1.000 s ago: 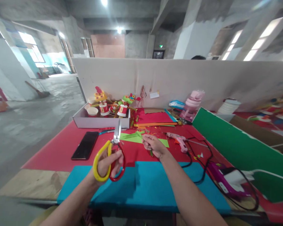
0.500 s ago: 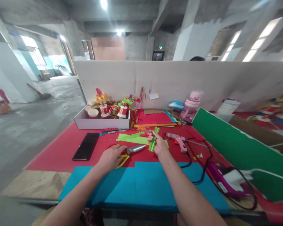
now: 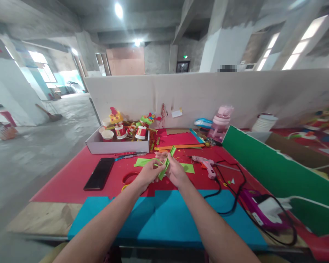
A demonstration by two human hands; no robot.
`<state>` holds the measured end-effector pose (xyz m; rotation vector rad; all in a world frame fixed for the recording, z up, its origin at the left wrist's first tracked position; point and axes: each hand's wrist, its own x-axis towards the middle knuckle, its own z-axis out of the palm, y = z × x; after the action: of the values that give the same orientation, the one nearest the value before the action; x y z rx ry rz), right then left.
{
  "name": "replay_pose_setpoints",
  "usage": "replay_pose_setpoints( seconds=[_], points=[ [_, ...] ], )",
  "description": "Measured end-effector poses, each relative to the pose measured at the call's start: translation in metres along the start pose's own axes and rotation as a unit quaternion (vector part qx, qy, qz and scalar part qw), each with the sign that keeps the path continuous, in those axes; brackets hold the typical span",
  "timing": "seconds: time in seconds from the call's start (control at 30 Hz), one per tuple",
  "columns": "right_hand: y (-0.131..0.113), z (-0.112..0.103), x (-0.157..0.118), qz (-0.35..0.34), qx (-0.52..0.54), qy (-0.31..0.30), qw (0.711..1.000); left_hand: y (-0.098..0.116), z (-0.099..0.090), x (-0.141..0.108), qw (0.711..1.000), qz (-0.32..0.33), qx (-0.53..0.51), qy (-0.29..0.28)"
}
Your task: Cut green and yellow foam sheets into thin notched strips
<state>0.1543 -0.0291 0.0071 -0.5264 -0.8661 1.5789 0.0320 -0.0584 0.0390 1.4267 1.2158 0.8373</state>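
Green folded paper strip (image 3: 166,163), light and easily creased, is pinched between the fingers of the left hand (image 3: 148,174) and right hand (image 3: 176,171), best held by its edges.

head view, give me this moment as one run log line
left hand: on green paper strip | right hand: holding strip | scissors: on red mat | glue gun: right

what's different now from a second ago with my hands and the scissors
The left hand set the scissors down on the red mat and joined the right hand on the folded green paper strip. Phone and glue gun stayed put.
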Motion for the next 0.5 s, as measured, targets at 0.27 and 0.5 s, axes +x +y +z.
replay_pose_setpoints(
  seconds=[0.27,0.5],
  points=[
    [-0.003,-0.012,0.008,-0.075,-0.104,0.137,0.982,-0.007,-0.045,0.036,0.977,0.067,0.204,0.004],
    [-0.011,-0.035,0.014,-0.155,-0.156,0.286,0.933,0.007,-0.107,0.048,0.782,0.052,0.613,0.102]
  ],
)
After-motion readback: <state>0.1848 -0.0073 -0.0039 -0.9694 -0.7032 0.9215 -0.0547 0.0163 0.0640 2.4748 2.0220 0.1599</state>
